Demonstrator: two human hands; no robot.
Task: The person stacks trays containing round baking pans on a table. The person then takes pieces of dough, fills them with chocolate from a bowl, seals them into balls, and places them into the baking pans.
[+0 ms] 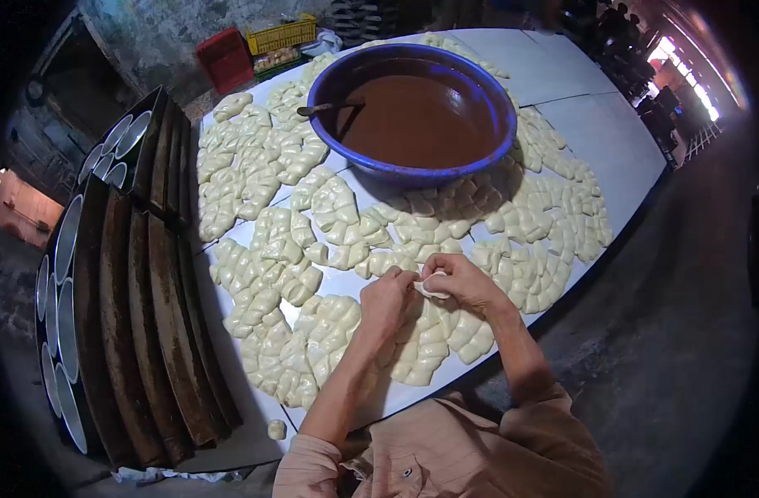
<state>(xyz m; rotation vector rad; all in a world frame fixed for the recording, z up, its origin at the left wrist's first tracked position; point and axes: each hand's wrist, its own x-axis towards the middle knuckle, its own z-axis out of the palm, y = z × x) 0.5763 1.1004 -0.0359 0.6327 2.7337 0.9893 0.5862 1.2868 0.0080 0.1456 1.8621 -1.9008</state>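
Observation:
My left hand [388, 300] and my right hand [462, 284] meet over the near middle of the table. Between their fingers is a small pale piece of dough [434, 287], stretched and pinched at both ends. Both hands are closed on it; the left fingertips are partly hidden. Around and beneath them lie many scored, glossy dough pieces [329, 336], pressed side by side in clusters. Beyond the hands stands a large blue basin [421, 176] of brown liquid [412, 120]. A dark-handled utensil [329, 107] rests over its left rim, its far end in the liquid.
At left, stacked dark metal trays [159, 324] with round pale-rimmed tins [66, 324] stand against the table [574, 70]. One lone dough lump [276, 429] lies at the near left corner. A red crate [224, 60] and a yellow crate [281, 36] are behind, by the wall.

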